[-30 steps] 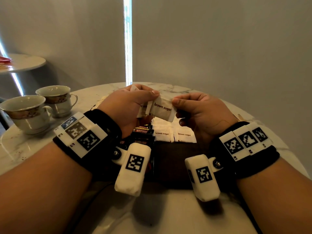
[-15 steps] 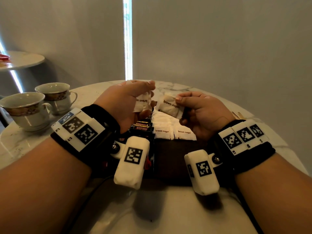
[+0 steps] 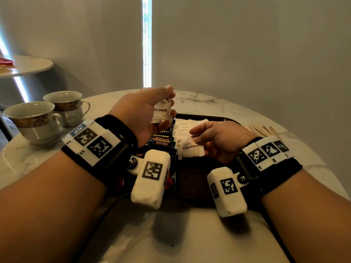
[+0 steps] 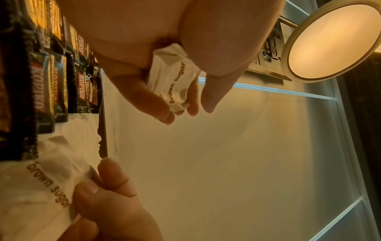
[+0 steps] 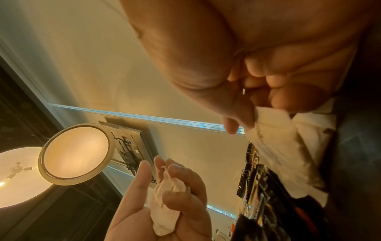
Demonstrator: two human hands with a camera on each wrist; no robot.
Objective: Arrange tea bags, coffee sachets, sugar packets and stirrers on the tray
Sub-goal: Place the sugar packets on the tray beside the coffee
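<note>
A dark brown tray (image 3: 191, 183) lies on the marble table in front of me. On its left side stands a row of black Kopiko coffee sachets (image 3: 161, 142); to their right lie white brown sugar packets (image 3: 187, 124). My left hand (image 3: 165, 111) is raised over the tray's far left and grips a small bunch of brown sugar packets (image 4: 175, 81). My right hand (image 3: 199, 137) is low over the tray and pinches one brown sugar packet (image 3: 190, 149) that lies on the row of packets. Wooden stirrers (image 3: 264, 129) lie on the table right of the tray.
Two empty white teacups (image 3: 36, 120) with gold bands stand on the table at the left. A second small round table (image 3: 28, 66) is at the far left by the grey wall. A dark cable (image 3: 102, 215) runs across the near table edge.
My hands moved apart, each with sugar packets. The right hand went down and brought its packet onto the row on the tray. The left hand stayed raised with its bunch.
</note>
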